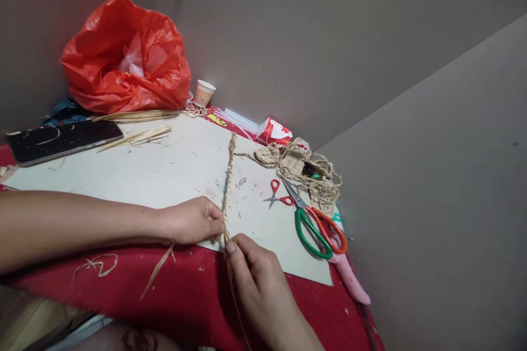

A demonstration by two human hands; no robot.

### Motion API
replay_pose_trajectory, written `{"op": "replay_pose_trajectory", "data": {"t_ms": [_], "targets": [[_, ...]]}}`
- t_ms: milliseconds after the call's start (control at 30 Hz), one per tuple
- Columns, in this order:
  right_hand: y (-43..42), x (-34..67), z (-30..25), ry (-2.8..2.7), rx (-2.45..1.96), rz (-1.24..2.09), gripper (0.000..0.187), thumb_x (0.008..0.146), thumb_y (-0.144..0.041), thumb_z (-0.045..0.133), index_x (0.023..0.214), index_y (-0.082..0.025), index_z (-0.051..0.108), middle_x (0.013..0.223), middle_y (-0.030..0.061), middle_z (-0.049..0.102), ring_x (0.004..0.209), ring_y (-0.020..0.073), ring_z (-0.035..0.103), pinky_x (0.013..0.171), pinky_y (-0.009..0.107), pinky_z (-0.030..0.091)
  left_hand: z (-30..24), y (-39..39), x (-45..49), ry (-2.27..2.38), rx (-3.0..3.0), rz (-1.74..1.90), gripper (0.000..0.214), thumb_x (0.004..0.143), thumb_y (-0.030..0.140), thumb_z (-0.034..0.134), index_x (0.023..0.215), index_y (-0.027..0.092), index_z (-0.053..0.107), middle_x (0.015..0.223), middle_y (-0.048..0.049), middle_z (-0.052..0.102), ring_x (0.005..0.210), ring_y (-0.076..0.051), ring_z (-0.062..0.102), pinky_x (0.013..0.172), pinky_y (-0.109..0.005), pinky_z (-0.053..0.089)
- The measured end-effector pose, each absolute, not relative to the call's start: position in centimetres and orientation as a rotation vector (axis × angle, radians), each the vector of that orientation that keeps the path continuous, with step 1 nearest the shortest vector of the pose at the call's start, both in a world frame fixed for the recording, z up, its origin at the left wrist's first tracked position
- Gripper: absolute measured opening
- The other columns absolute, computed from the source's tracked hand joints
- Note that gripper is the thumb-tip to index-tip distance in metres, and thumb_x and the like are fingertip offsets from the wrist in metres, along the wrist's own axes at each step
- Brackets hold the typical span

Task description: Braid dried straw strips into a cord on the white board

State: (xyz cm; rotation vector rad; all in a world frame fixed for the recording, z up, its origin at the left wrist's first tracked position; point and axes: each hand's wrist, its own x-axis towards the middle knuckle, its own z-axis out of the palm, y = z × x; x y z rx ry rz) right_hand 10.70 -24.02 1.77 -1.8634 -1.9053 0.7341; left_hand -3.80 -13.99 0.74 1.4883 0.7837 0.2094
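Note:
A long plaited straw braid (229, 175) lies on a white board (164, 170), running from the far side toward me. My left hand (191, 220) is closed, pinching the near end of the braid at the board's front edge. My right hand (251, 274) is closed too, its fingers gripping loose straw strands just below the braid's end. The two hands almost touch. A thin strand trails down from under my right hand.
Large green-and-orange scissors (315, 225), small red scissors (280, 197) and a pile of woven straw pieces (304, 167) lie to the right. A red plastic bag (125, 55), paper cup (203, 92), dark phone (61, 140) and loose straw (135, 134) sit behind. Walls close in right.

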Motion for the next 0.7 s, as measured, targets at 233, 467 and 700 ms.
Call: {"op": "replay_pose_trajectory", "data": {"t_ms": [233, 467, 700], "targets": [[-24.6, 7.8, -0.9, -2.084, -1.895, 0.268, 0.028, 0.089, -0.017, 0.031, 0.097, -0.014, 0.058, 0.071, 0.01, 0.069, 0.055, 0.0223, 0.063, 0.049, 0.028, 0.033, -0.7, -14.6, -3.8, 0.774, 1.292, 0.27, 0.028, 0.071, 0.039, 0.055, 0.06, 0.015, 0.058, 0.052, 0.0044, 0.045, 0.05, -0.008, 0.033, 0.052, -0.022, 0.027], [-24.7, 8.0, -0.3, -2.29, -1.766, 0.074, 0.023, 0.075, -0.005, 0.039, 0.086, -0.017, 0.056, 0.068, 0.0067, 0.07, 0.051, 0.0206, 0.064, 0.044, 0.028, 0.031, 0.1, -16.5, -3.6, 0.833, 1.152, 0.408, 0.027, 0.072, 0.043, 0.054, 0.063, 0.017, 0.048, 0.05, 0.0069, 0.044, 0.048, -0.007, 0.035, 0.051, -0.02, 0.027], [-25.5, 6.7, -2.7, -2.574, -1.679, -0.133, 0.008, 0.062, -0.012, 0.061, 0.064, -0.019, 0.058, 0.052, 0.003, 0.065, 0.037, 0.0208, 0.058, 0.035, 0.03, 0.015, 0.6, -17.0, -3.7, 0.969, 1.061, 0.403, 0.023, 0.072, 0.039, 0.052, 0.067, 0.017, 0.052, 0.046, 0.0088, 0.037, 0.041, -0.006, 0.023, 0.043, -0.021, 0.016]]}}
